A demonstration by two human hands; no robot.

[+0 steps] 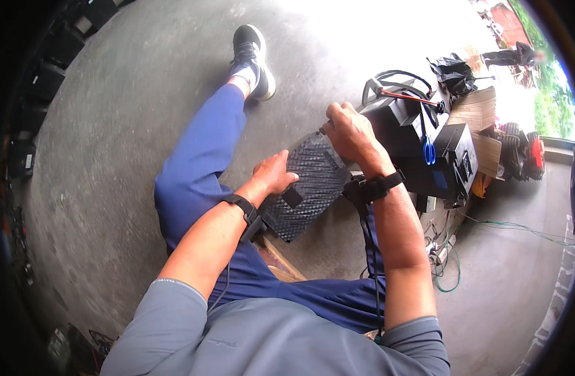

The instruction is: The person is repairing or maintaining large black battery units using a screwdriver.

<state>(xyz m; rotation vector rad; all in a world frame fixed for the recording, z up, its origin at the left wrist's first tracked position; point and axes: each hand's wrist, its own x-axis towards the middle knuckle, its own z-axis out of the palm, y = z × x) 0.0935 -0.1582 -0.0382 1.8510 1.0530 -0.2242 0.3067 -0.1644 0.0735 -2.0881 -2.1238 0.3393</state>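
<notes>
A black box-like panel [313,182], ribbed and textured with a small smooth black square on its face, is held tilted between my knees. My left hand [275,173] grips its left edge, thumb on the ribbed face and the other fingers partly behind it. At its far upper corner, my right hand [352,133] is closed with curled fingers over the edge; whatever lies inside that grip is hidden. Black straps circle both wrists, with thin cables running down from them.
To the right stand black boxes [447,166] with blue-handled scissors [429,151] and looped cables on top. Cardboard [474,111] and a black bag [453,74] lie beyond. Green wire [449,289] trails over the floor. Dark boxes [25,156] line the far left.
</notes>
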